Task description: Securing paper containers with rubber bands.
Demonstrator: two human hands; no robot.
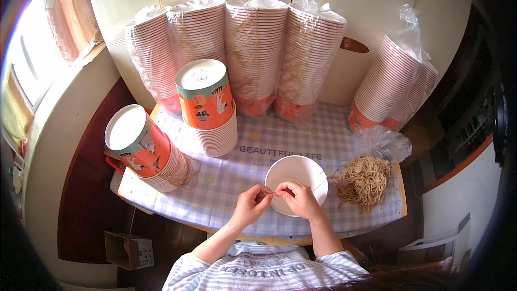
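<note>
My left hand point(252, 203) and my right hand point(298, 198) meet over the near rim of a white paper cup point(295, 175) that stands open side up on the checked tablecloth point(226, 178). Both hands pinch a thin tan string point(318, 186) between thumb and fingers; it runs across the cup's mouth toward the right. A loose pile of the same tan strings point(363, 179) lies just right of the cup.
Two upside-down stacks of orange-and-teal cups stand at the left point(141, 145) and centre left point(207, 105). Tall bagged cup stacks point(256, 48) line the back wall, with more at the right point(390, 83). A crumpled clear bag point(383, 143) lies by the strings. A cardboard box point(129, 249) sits on the floor.
</note>
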